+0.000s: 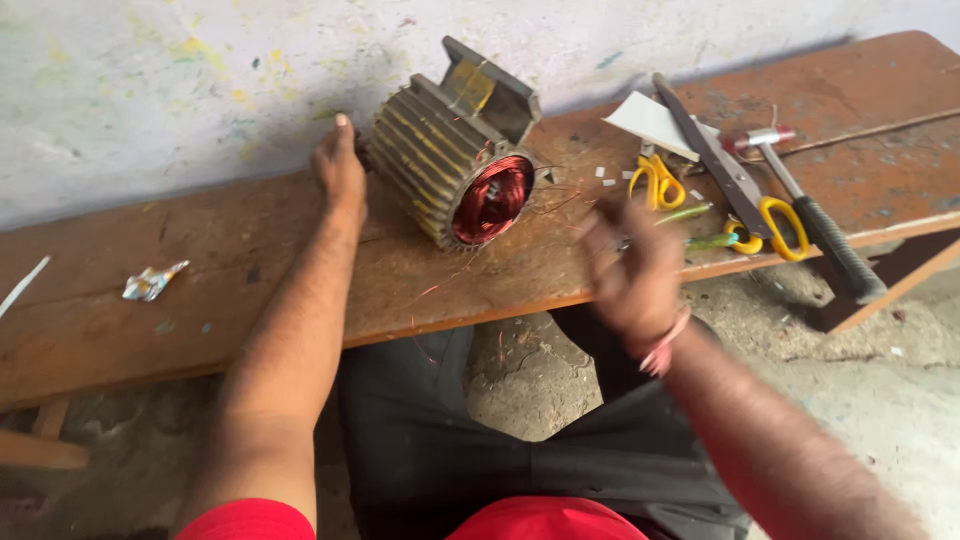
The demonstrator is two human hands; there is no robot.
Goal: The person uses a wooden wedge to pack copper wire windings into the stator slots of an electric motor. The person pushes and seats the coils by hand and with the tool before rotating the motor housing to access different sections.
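A finned motor stator housing [440, 150] lies on its side on the wooden bench [200, 290], its copper windings [493, 198] facing me. My left hand [340, 165] rests flat on the bench, touching the housing's rear left side. My right hand [630, 265] is blurred, hovering over the bench's front edge just right of the housing, near thin green rods [700, 225]. I cannot tell whether its fingers hold anything.
To the right lie small yellow-handled scissors [657, 182], large yellow-handled shears [740, 190], a hammer [815, 215] and a white paper piece [650, 122]. A crumpled foil scrap [150, 282] sits at the left. A painted wall stands behind the bench.
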